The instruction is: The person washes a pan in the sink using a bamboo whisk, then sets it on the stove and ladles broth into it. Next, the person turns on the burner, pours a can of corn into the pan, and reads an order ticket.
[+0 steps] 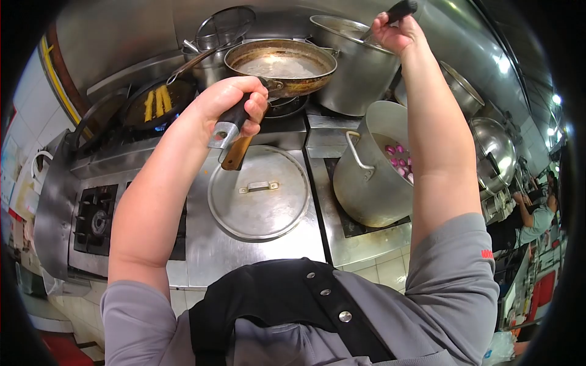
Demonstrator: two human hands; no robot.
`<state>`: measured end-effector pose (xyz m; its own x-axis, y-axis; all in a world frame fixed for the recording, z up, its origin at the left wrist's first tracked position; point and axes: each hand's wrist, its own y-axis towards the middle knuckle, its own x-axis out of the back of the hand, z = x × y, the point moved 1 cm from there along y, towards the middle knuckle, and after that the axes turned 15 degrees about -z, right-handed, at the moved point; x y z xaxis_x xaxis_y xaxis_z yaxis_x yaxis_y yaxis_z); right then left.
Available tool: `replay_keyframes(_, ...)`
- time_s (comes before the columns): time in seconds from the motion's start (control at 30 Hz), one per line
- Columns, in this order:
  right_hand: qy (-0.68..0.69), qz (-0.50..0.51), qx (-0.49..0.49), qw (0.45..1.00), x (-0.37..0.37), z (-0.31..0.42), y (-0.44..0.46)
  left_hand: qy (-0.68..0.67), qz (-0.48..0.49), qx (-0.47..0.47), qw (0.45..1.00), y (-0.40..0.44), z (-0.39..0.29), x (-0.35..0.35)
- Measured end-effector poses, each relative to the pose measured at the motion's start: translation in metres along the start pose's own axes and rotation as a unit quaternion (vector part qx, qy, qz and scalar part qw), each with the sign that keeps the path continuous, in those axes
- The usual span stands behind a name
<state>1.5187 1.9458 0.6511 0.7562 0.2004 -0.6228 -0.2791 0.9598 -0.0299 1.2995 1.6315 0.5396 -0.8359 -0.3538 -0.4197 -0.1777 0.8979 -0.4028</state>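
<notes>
My left hand (235, 104) is wrapped round the dark handle of a worn frying pan (281, 61), which is raised over the back burner with light liquid or a wet sheen inside. Beneath that hand a wooden handle (237, 154) sticks out. Up at the right, my right hand (397, 35) grips a utensil by its black handle (403, 10); its metal shaft points down toward a tall steel pot (351, 67), and its far end is hidden.
A round lid (259, 192) lies on the steel counter. Purple onions sit in a large pot (372, 177) at the right. Yellow strips lie in a dark pan (159, 104) at the left, near a strainer (226, 27). Another person (537, 219) is at far right.
</notes>
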Motion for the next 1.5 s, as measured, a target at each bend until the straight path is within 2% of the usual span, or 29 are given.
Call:
replay_keyframes(0.07,0.105,-0.006,0.001,0.994,-0.001,0.005,-0.002,0.001,0.0,0.001,1.0,0.0,0.001,0.0)
replay_keyframes(0.1,0.109,0.011,0.045,0.993,0.0,0.012,0.011,0.001,0.002,0.003,1.0,0.0,0.002,0.001)
replay_keyframes(0.2,0.168,0.034,0.049,0.984,-0.006,0.028,0.005,0.001,0.001,0.006,1.0,0.0,0.003,0.003)
replay_keyframes(0.33,0.189,0.072,0.077,0.976,-0.015,0.048,0.004,0.012,-0.015,-0.003,1.0,-0.003,0.003,0.002)
replay_keyframes(0.37,0.159,0.064,0.059,0.984,-0.024,0.06,-0.005,0.011,-0.01,-0.004,1.0,-0.004,0.003,0.002)
replay_keyframes(0.47,0.209,0.041,0.024,0.977,-0.047,0.065,-0.047,0.008,0.002,-0.004,1.0,0.0,0.002,0.003)
replay_keyframes(0.5,0.211,0.059,0.044,0.975,-0.052,0.066,-0.051,0.005,0.006,-0.003,1.0,0.0,0.002,0.002)
replay_keyframes(0.6,0.155,0.105,0.076,0.979,-0.064,0.053,-0.098,0.004,0.007,0.0,1.0,-0.005,0.002,-0.001)
replay_keyframes(0.7,0.059,0.147,0.07,0.985,-0.066,0.044,-0.138,0.001,0.03,0.008,1.0,-0.009,0.003,0.003)
replay_keyframes(0.8,0.103,0.188,-0.039,0.976,-0.051,0.032,-0.168,0.003,0.047,0.021,0.999,-0.025,0.007,0.013)
replay_keyframes(0.9,0.072,0.16,-0.133,0.976,-0.045,0.012,-0.216,0.01,0.052,0.02,0.998,-0.043,0.014,0.028)
replay_keyframes(0.97,0.005,0.157,-0.069,0.985,-0.038,-0.007,-0.253,0.008,0.05,0.033,0.998,-0.063,0.02,0.037)
replay_keyframes(1.03,-0.036,0.194,-0.072,0.978,-0.027,-0.024,-0.276,0.027,0.085,0.051,0.995,-0.076,0.023,0.052)
replay_keyframes(1.07,-0.043,0.232,-0.106,0.966,-0.022,-0.028,-0.287,0.027,0.103,0.057,0.993,-0.08,0.027,0.061)
replay_keyframes(1.1,-0.106,0.261,-0.107,0.953,-0.017,-0.033,-0.304,0.023,0.106,0.06,0.992,-0.088,0.03,0.069)
replay_keyframes(1.13,-0.164,0.24,-0.086,0.953,-0.019,-0.042,-0.328,0.018,0.11,0.063,0.992,-0.095,0.035,0.076)
replay_keyframes(1.17,-0.214,0.209,-0.024,0.954,-0.019,-0.052,-0.353,0.029,0.084,0.05,0.995,-0.106,0.04,0.081)
replay_keyframes(1.2,-0.299,0.245,0.07,0.919,-0.012,-0.058,-0.366,0.036,0.074,0.042,0.996,-0.116,0.044,0.087)
replay_keyframes(1.23,-0.351,0.169,0.099,0.916,-0.011,-0.064,-0.393,0.036,0.07,0.037,0.996,-0.125,0.048,0.093)
replay_keyframes(1.33,-0.358,0.131,0.065,0.922,-0.005,-0.082,-0.443,0.03,0.056,0.024,0.998,-0.158,0.066,0.109)
replay_keyframes(1.5,-0.345,0.106,0.105,0.927,0.013,-0.083,-0.499,0.017,0.055,-0.004,0.998,-0.219,0.091,0.126)
